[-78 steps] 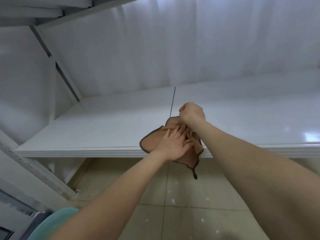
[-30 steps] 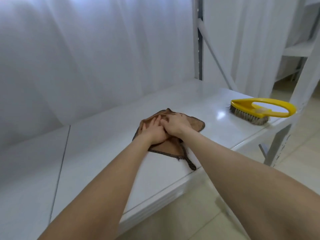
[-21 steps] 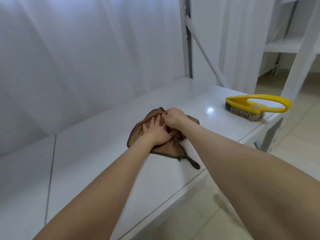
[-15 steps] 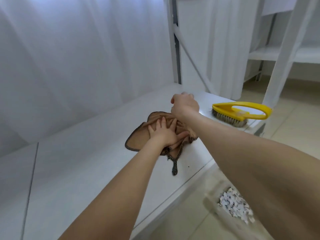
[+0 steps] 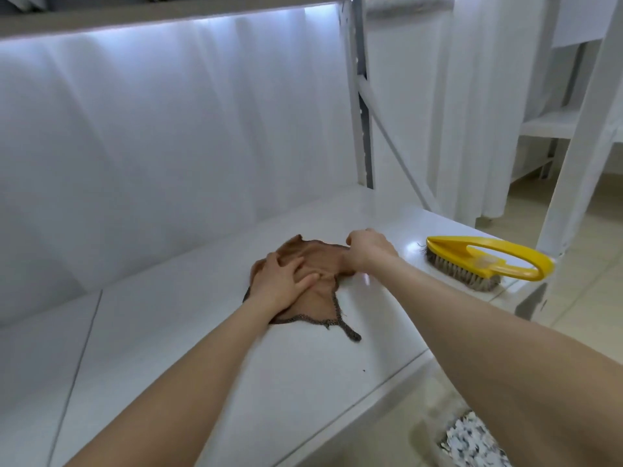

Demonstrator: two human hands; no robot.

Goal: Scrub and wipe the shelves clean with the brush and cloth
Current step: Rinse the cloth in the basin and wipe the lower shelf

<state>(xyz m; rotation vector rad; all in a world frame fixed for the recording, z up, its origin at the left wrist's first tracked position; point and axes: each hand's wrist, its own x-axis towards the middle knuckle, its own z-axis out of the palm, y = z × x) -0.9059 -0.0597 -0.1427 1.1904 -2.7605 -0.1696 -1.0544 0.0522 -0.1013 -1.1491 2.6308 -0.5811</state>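
Observation:
A brown cloth [image 5: 320, 264] with a dark stitched border lies on the white shelf [image 5: 209, 338]. My left hand [image 5: 281, 281] presses flat on its left part, fingers spread. My right hand [image 5: 365, 249] has its fingers curled and pinches the cloth's right edge. A yellow scrubbing brush [image 5: 478, 264] with grey bristles lies on the shelf to the right of my right hand, near the shelf's corner, apart from both hands.
A white curtain [image 5: 161, 136] hangs behind the shelf. A grey upright post [image 5: 362, 96] and a white front post [image 5: 580, 136] frame the shelf's right end. Another shelf [image 5: 553, 121] stands at far right. A speckled slipper [image 5: 472, 439] is on the tiled floor below.
My hands slid the cloth along the shelf to the right, toward the brush. My right hand lifted off the cloth briefly and now holds its right edge.

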